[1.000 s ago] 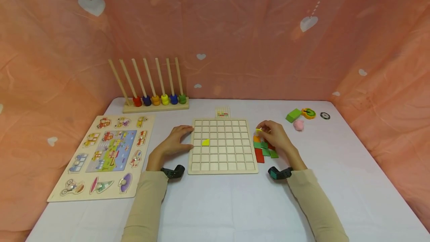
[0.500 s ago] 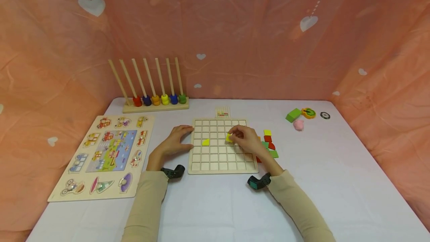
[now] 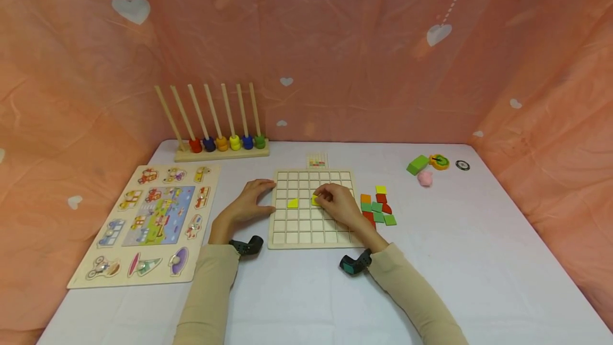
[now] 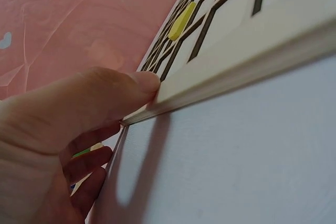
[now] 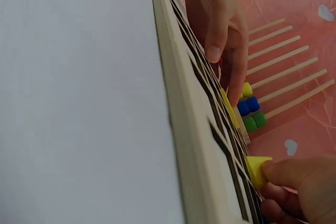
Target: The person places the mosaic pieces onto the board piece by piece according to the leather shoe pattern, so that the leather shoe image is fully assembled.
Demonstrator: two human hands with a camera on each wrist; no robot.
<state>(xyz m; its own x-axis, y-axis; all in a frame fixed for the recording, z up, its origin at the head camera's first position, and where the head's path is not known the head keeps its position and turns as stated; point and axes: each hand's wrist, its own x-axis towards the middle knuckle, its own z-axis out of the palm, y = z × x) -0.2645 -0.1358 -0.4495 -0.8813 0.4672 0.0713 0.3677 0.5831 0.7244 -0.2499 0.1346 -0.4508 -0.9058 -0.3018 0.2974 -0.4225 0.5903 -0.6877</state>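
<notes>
Yellow tile (image 5: pixel 255 170) in right fingers (image 5: pixel 291 173); left fingers (image 4: pixel 89 162) touch board (image 3: pixel 292 226).

The grid board (image 3: pixel 304 214) and 7 pegs (image 3: pixel 228 111) look like smooth, matt wood; matt cloth (image 3: pixel 292 292) covers the tabletop (image 3: pixel 479 260); the creased backdrop (image 3: pixel 373 68) has a faint sheen.

sleeves (image 3: pixel 209 286): plain beige | left wristband device (image 3: pixel 248 245): black, rounded end | right wristband device (image 3: pixel 355 262): black, teal patch

- Three yellow tiles (image 3: pixel 292 204)
- Four green tiles (image 3: pixel 378 217), right
- One orange tile (image 3: pixel 365 198), right
- One grid board (image 3: pixel 292 238)
- Two hands (image 3: pixel 245 202)
- Seven wooden pegs (image 3: pixel 228 111), far left
- One inset puzzle (image 3: pixel 165 270), left
</notes>
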